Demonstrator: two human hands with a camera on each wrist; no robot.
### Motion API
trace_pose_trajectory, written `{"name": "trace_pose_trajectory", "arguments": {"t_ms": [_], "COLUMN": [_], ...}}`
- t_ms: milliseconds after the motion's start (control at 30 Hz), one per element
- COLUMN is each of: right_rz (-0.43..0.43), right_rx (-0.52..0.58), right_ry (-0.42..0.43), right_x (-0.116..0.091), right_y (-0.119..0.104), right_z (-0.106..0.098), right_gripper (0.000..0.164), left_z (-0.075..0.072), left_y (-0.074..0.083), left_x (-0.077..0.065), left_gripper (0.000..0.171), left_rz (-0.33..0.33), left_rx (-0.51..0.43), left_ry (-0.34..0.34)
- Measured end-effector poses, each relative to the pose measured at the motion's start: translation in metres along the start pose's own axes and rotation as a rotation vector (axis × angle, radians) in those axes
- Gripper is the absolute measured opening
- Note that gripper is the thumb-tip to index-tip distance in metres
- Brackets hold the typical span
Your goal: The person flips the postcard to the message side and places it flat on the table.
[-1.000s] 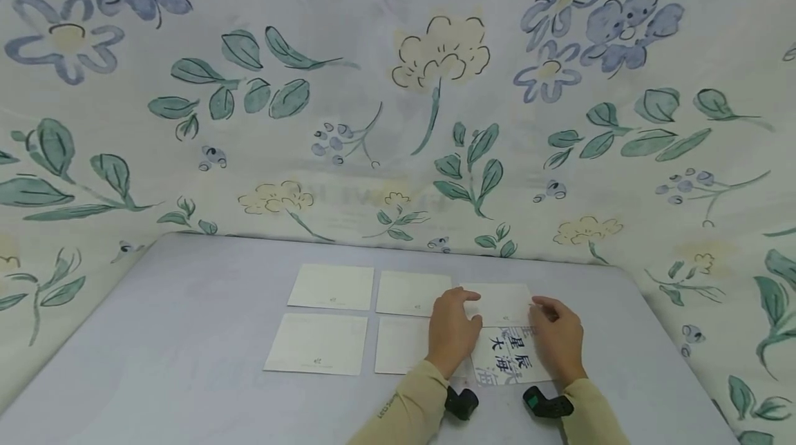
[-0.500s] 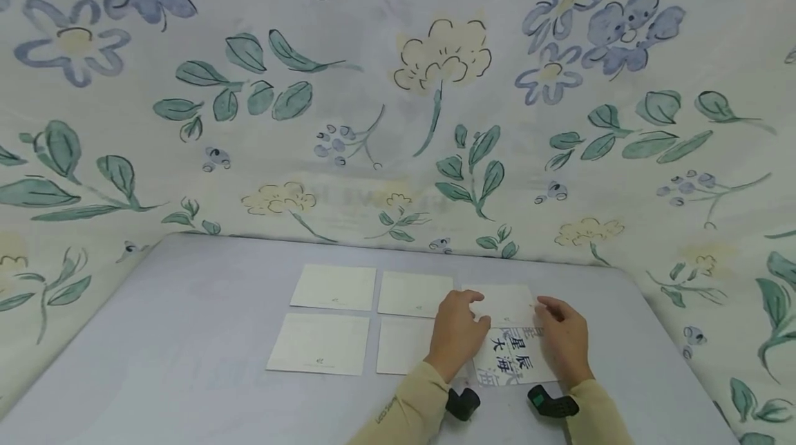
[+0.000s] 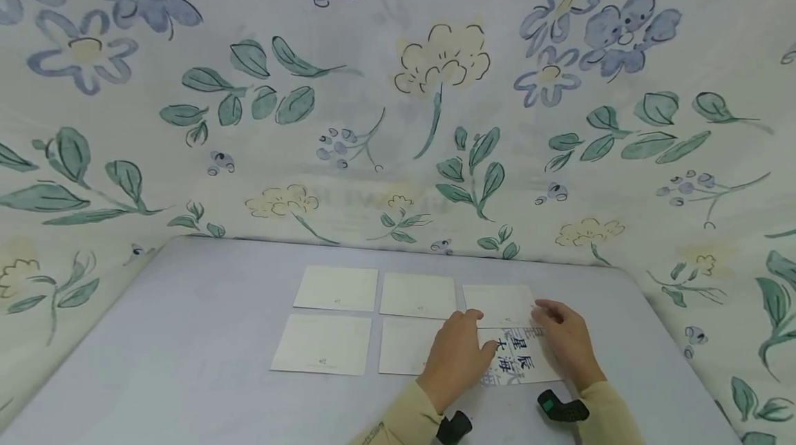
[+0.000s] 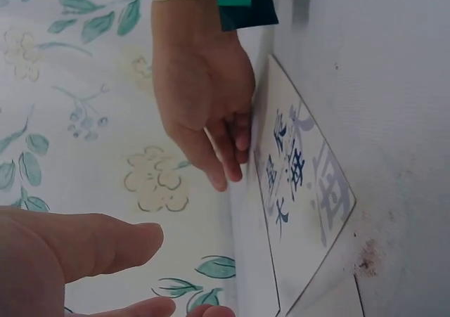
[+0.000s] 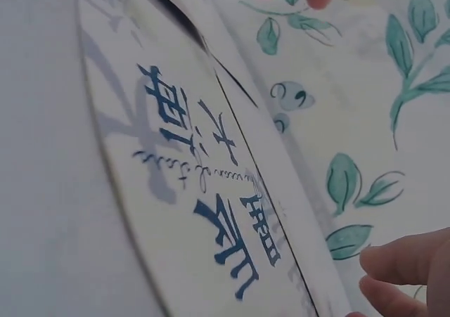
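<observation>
In the head view, my left hand (image 3: 456, 356) is over the gap between the lower middle blank card (image 3: 404, 347) and the card printed with dark blue characters (image 3: 516, 356). Its thumb and fingers are spread apart with nothing between them. My right hand (image 3: 567, 340) is at the right side of the printed card, its fingertips by the right edge of the upper right blank card (image 3: 497, 303). Loosely bent, its fingers hold nothing; whether they touch a card I cannot tell. The left wrist view shows the right hand (image 4: 200, 85) beside the printed card (image 4: 295, 183).
More blank cards lie in two rows to the left: upper left (image 3: 336, 288), upper middle (image 3: 418, 295) and lower left (image 3: 321, 343). They rest on a pale table (image 3: 186, 334). A floral cloth (image 3: 373, 86) rises behind. A black device (image 3: 562, 405) sits at the right wrist.
My left hand has drawn back toward me, away from the upper right blank card. The right hand has shifted slightly rightward and nearer. The cards keep their layout.
</observation>
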State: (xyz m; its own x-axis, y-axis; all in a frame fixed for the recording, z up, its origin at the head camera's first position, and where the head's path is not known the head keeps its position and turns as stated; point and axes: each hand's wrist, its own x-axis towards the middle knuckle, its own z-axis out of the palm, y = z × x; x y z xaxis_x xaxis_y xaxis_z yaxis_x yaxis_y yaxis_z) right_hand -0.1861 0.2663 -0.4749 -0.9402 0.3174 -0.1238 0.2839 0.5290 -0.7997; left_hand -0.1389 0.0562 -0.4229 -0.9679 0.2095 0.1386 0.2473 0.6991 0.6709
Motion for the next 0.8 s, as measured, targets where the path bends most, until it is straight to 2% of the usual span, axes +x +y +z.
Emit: {"name": "trace_pose_trajectory", "arguments": {"t_ms": [267, 433, 567, 800], "right_rz": [0.005, 0.000, -0.028, -0.094], "right_rx": [-0.099, -0.155, -0.207, -0.271], "right_ry": [-0.043, -0.058, -0.054, -0.045], "right_x": [-0.019, -0.034, -0.044, -0.062], "right_y": [0.011, 0.007, 0.003, 0.000], "right_z": [-0.011, -0.014, -0.012, -0.014], "right_gripper": [0.050, 0.052, 0.055, 0.055], "left_z": [-0.004, -0.001, -0.001, 0.003], "left_y": [-0.003, -0.006, -0.006, -0.002], "left_x": [-0.020, -0.028, -0.034, -0.041], "left_gripper": [0.045, 0.048, 0.046, 0.035], "left_rz": [0.040, 0.071, 0.065, 0.091], "left_rx": [0.109, 0.176, 0.183, 0.224], "left_ry": [-0.022, -0.020, -0.042, -0.028]}}
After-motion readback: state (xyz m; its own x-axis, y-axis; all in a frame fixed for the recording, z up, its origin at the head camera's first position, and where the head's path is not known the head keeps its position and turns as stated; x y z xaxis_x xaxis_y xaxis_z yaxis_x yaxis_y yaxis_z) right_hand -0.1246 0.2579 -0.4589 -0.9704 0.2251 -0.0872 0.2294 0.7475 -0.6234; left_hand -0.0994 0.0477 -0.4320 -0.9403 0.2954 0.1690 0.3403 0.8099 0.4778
